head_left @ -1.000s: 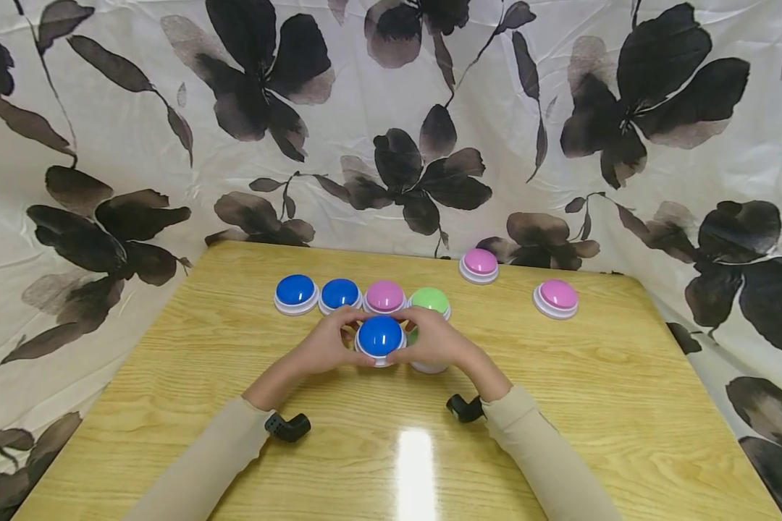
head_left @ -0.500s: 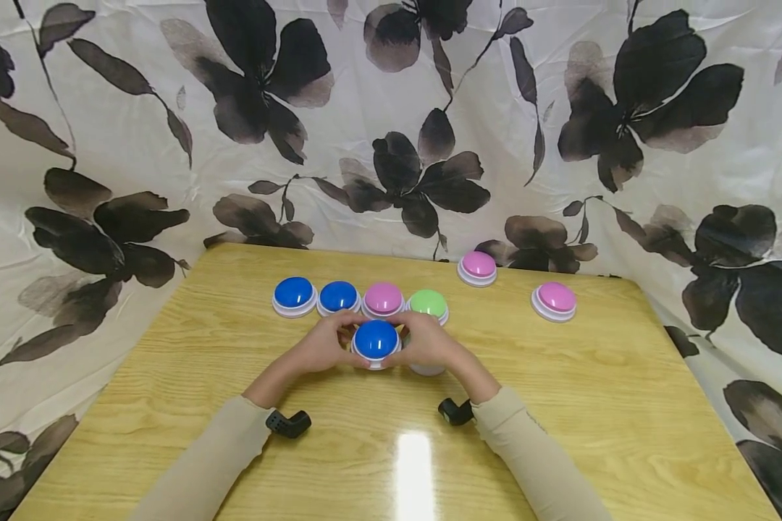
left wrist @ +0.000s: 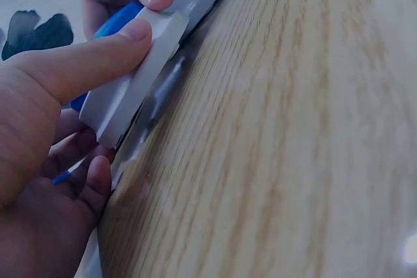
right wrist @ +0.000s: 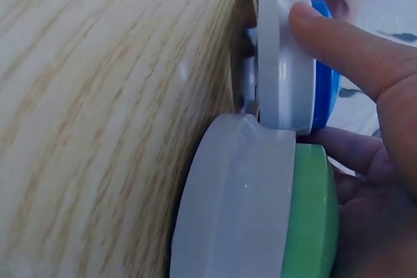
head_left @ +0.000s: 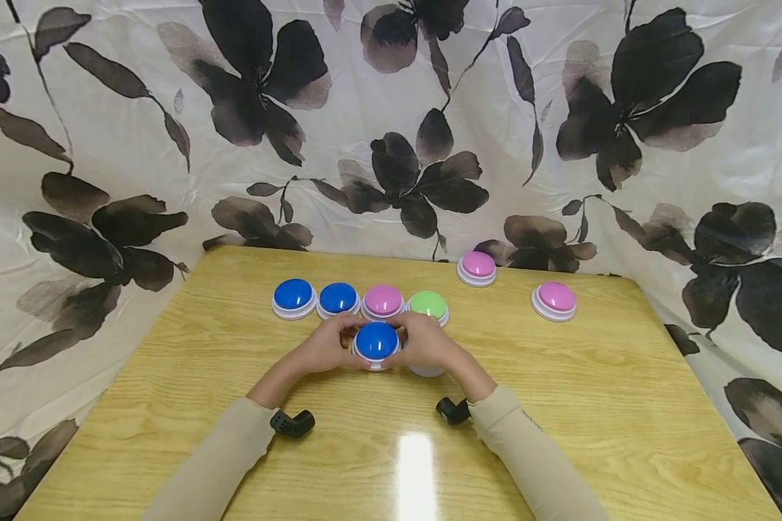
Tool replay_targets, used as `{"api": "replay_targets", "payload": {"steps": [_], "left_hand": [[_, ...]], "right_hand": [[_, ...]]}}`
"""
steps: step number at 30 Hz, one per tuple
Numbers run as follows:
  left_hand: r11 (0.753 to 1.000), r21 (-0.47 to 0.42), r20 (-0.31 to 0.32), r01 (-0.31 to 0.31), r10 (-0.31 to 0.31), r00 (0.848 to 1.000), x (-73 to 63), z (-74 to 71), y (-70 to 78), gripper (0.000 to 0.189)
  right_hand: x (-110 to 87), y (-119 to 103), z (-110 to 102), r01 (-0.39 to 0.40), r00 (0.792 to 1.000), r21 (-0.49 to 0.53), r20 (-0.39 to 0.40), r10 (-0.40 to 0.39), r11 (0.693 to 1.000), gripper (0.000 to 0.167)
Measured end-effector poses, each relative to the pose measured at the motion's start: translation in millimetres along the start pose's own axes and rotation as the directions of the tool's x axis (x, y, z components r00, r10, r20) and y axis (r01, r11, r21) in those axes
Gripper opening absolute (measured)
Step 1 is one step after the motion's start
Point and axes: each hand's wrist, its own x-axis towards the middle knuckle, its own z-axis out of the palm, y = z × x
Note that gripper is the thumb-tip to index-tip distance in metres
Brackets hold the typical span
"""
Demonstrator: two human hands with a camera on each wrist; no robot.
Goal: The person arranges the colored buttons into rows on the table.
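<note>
A blue push button (head_left: 376,340) with a round white base is held between both hands. My left hand (head_left: 324,344) grips its left side, thumb on the near rim of the base, as the left wrist view shows. From the right, my right hand (head_left: 430,343) pinches the same base with its thumb (right wrist: 319,27) in front. A narrow dark gap or shadow shows under the base in the wrist views; contact with the table is hard to tell. Close beside it, a green push button (right wrist: 314,209) sits on the table, mostly covered by my right hand in the head view.
Behind the hands stands a row: a blue button (head_left: 293,294), another blue button (head_left: 338,297), a pink button (head_left: 383,299) and a green button (head_left: 428,304). Two pink buttons (head_left: 478,265) (head_left: 555,297) lie farther right. Floral cloth (head_left: 339,87) hangs behind the wooden table (head_left: 599,405).
The held blue button has shifted slightly left and looks a little lower, with both hands moving along. The other buttons keep their places; the head view has tilted slightly.
</note>
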Motion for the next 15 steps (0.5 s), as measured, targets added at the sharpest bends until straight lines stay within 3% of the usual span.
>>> {"api": "replay_targets", "payload": {"steps": [15], "left_hand": [[1.0, -0.012, 0.011, 0.014, -0.013, 1.0, 2.9, 2.6, 1.9, 0.073]], "right_hand": [[4.6, 1.1, -2.6, -0.014, 1.0, 0.043, 0.028, 0.012, 0.999, 0.069]]}}
